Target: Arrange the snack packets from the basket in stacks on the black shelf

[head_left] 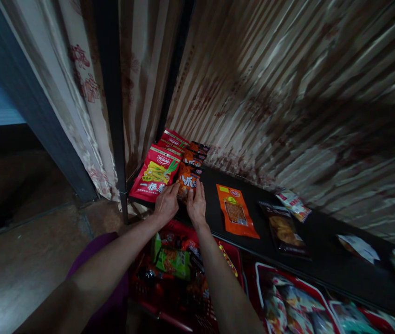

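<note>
My left hand (167, 204) and my right hand (197, 205) are on either side of the front orange-and-black snack packet (187, 178), pressing its lower edges between them. The packet leans at the head of a short row, with similar orange packets (193, 157) behind it. Just left of it stands a red snack bag (156, 174) with yellow strips pictured on it, close to my left fingers. More red bags (172, 139) are lined up at its back. My fingers cover the bottom of the held packet.
On the black shelf (207, 204), an orange flat packet (236, 211), a dark brown bag (284, 229) and other packets lie to the right. Below are a red basket (237, 260) of snacks and a white-rimmed bin (258, 278). Curtains (253, 93) and a dark post (112, 93) border the shelf.
</note>
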The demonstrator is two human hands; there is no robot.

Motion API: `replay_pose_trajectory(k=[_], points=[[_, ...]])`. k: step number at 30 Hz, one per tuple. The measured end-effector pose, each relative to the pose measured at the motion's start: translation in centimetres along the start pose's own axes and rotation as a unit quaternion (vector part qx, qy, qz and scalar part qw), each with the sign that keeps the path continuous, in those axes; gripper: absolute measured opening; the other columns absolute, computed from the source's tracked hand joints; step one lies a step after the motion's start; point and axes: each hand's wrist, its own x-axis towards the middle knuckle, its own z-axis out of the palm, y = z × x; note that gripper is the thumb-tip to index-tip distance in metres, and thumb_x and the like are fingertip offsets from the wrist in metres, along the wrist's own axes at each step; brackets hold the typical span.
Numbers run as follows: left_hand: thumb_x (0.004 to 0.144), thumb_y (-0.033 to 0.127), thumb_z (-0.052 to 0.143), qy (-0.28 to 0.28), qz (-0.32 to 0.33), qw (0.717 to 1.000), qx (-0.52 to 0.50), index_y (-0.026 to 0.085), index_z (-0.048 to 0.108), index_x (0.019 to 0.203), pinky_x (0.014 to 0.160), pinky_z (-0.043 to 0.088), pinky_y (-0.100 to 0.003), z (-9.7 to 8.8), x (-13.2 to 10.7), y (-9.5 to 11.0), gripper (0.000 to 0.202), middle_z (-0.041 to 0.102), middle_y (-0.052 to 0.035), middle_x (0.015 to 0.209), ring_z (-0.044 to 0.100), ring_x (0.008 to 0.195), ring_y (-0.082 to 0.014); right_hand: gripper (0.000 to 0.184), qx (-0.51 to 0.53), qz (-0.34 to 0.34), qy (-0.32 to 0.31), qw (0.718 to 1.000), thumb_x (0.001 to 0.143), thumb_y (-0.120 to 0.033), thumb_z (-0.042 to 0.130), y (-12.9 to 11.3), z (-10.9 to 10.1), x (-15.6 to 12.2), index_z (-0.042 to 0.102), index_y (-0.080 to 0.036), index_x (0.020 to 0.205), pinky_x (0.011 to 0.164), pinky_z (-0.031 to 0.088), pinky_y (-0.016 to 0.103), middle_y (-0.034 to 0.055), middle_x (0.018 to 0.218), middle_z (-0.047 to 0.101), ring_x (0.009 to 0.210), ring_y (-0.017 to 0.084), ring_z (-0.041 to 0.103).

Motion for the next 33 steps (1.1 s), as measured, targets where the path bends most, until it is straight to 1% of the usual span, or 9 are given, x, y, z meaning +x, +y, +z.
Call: replay_pose_trajectory(k=[4, 8, 13, 18, 22, 25, 30, 33], points=[[0.077, 0.002, 0.040, -0.001, 0.011, 1.000, 0.011, 0.009, 0.054, 0.123, 0.102, 0.044, -0.038, -0.1, -0.2, -0.1, 0.049, 0.059, -0.0141, 0.124, 0.054, 0.115, -0.0223, 0.060, 0.005, -0.008, 0.005, 1.000, 0.093, -0.045, 0.025, 0.0, 0.2, -0.3, 0.030, -0.011, 0.143, 0.107, 0.035, 0.040, 0.0156, 0.148, 0.034, 0.138, 0.022, 0.029], [0.079, 0.005, 0.042, 0.009, 0.028, 0.999, 0.013, 0.010, 0.056, 0.120, 0.102, 0.044, -0.039, 0.1, -0.4, -0.2, 0.044, 0.060, -0.0142, 0.123, 0.053, 0.115, -0.0218, 0.062, 0.019, -0.018, 0.007, 1.000, 0.092, -0.047, 0.026, 0.0, 0.1, -0.5, 0.031, -0.010, 0.142, 0.109, 0.032, 0.040, 0.0159, 0.147, 0.035, 0.138, 0.021, 0.030], [0.079, 0.006, 0.043, 0.024, 0.041, 0.999, 0.011, 0.008, 0.055, 0.120, 0.102, 0.044, -0.040, 0.5, -0.4, -0.4, 0.043, 0.058, -0.0156, 0.124, 0.051, 0.117, -0.0230, 0.071, 0.046, 0.002, 0.008, 0.999, 0.089, -0.055, 0.028, 0.0, -0.3, -0.6, 0.028, -0.009, 0.143, 0.110, 0.030, 0.042, 0.0174, 0.146, 0.037, 0.135, 0.024, 0.035], [0.080, 0.006, 0.042, 0.026, 0.051, 0.998, 0.011, 0.008, 0.054, 0.122, 0.102, 0.044, -0.039, 0.7, -0.3, -0.6, 0.044, 0.058, -0.0150, 0.124, 0.050, 0.117, -0.0229, 0.073, 0.047, 0.033, 0.012, 0.998, 0.088, -0.058, 0.027, 0.1, -0.4, -1.1, 0.031, -0.008, 0.142, 0.111, 0.028, 0.044, 0.0181, 0.146, 0.036, 0.136, 0.026, 0.033], [0.081, 0.007, 0.042, 0.035, 0.050, 0.998, -0.002, 0.010, 0.054, 0.122, 0.101, 0.046, -0.039, 0.8, -0.2, -0.8, 0.043, 0.059, -0.0133, 0.123, 0.051, 0.116, -0.0223, 0.071, 0.046, 0.028, 0.009, 0.998, 0.088, -0.057, 0.029, 0.4, -0.3, -1.8, 0.030, -0.011, 0.143, 0.110, 0.029, 0.045, 0.0174, 0.147, 0.035, 0.136, 0.026, 0.033], [0.081, 0.007, 0.042, 0.041, 0.059, 0.997, -0.011, 0.011, 0.053, 0.123, 0.101, 0.046, -0.040, 0.7, -0.2, -0.8, 0.043, 0.058, -0.0128, 0.124, 0.050, 0.117, -0.0220, 0.071, 0.036, 0.022, 0.012, 0.999, 0.088, -0.057, 0.029, 0.6, -0.3, -2.2, 0.031, -0.010, 0.142, 0.110, 0.029, 0.046, 0.0179, 0.147, 0.034, 0.137, 0.027, 0.031], [0.082, 0.008, 0.042, 0.052, 0.077, 0.996, 0.001, 0.013, 0.055, 0.122, 0.104, 0.042, -0.043, 0.0, -0.6, -0.9, 0.043, 0.056, -0.0114, 0.129, 0.047, 0.121, -0.0225, 0.068, 0.026, 0.003, 0.021, 0.999, 0.090, -0.055, 0.029, 1.0, 0.0, -2.7, 0.033, -0.010, 0.141, 0.109, 0.030, 0.046, 0.0180, 0.146, 0.036, 0.136, 0.026, 0.032], [0.082, 0.009, 0.043, 0.063, 0.078, 0.994, 0.033, 0.014, 0.056, 0.122, 0.107, 0.038, -0.047, -1.1, -0.9, -1.1, 0.042, 0.052, -0.0113, 0.134, 0.036, 0.132, -0.0249, 0.066, 0.011, -0.012, 0.053, 0.998, 0.090, -0.053, 0.030, 0.7, 0.0, -3.0, 0.035, -0.009, 0.139, 0.108, 0.030, 0.050, 0.0206, 0.145, 0.036, 0.137, 0.028, 0.030]])
